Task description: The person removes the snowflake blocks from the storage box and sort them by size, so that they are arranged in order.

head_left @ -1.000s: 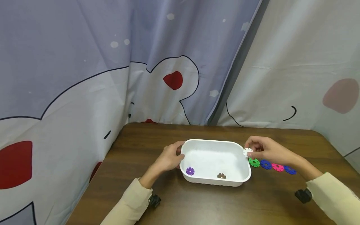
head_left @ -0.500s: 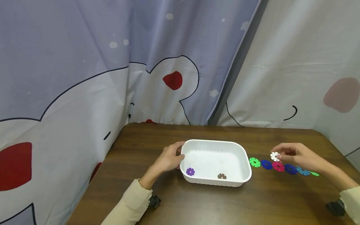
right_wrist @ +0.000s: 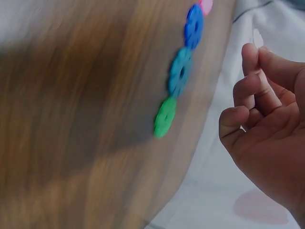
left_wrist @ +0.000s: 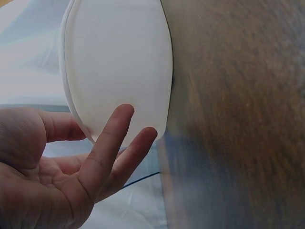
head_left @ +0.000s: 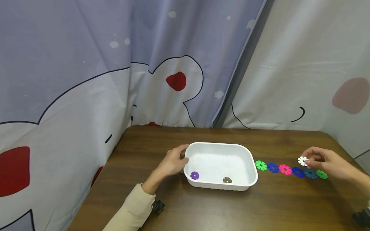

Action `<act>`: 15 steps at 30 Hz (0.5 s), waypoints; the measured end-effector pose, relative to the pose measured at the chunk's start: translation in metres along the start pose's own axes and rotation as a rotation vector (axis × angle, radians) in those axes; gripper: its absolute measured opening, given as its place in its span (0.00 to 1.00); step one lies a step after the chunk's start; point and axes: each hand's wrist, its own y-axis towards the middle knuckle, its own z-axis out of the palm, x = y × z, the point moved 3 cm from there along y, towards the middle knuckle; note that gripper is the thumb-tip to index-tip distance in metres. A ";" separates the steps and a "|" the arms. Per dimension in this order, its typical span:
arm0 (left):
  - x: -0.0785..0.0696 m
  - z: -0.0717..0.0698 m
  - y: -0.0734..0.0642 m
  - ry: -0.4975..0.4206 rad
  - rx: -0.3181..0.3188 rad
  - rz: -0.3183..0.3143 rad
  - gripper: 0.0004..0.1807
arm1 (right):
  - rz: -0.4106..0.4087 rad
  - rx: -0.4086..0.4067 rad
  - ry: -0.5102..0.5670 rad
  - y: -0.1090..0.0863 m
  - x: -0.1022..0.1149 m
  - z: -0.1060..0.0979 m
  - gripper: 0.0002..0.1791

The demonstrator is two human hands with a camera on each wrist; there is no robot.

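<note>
At the left end of a white plastic basin (head_left: 221, 186), my left hand (head_left: 172, 162) holds the rim, thumb over the edge and fingers against the outer wall; the left wrist view shows those fingers (left_wrist: 109, 143). Inside lie a purple snowflake disc (head_left: 195, 175) and a brown snowflake disc (head_left: 227, 180). My right hand (head_left: 329, 162) pinches a white snowflake disc (head_left: 302, 160) between thumb and fingertips, raised above the table. Below it runs a row of discs: green (head_left: 261, 165), blue, pink (head_left: 285, 169), blue, teal (right_wrist: 180, 72) and green (right_wrist: 165, 117) at the right end.
The brown wooden table (head_left: 202, 211) carries everything. Patterned curtains (head_left: 173, 38) hang behind its back edge and along the sides. A dark device (head_left: 157, 207) is strapped at my left wrist, another (head_left: 362, 218) at my right.
My right hand has carried the white disc rightward from the basin's right rim to above the row's right end. My left hand has stayed at the basin.
</note>
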 end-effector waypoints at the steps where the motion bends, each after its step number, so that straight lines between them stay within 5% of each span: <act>1: 0.000 0.000 0.000 0.002 0.000 0.001 0.32 | 0.014 -0.015 -0.005 -0.002 -0.004 -0.002 0.08; 12: -0.004 -0.002 0.001 0.011 0.004 0.009 0.31 | 0.101 -0.116 -0.089 -0.029 -0.047 -0.024 0.07; 15: -0.003 -0.001 0.000 0.012 0.003 0.009 0.31 | 0.101 -0.145 -0.112 -0.034 -0.054 -0.028 0.13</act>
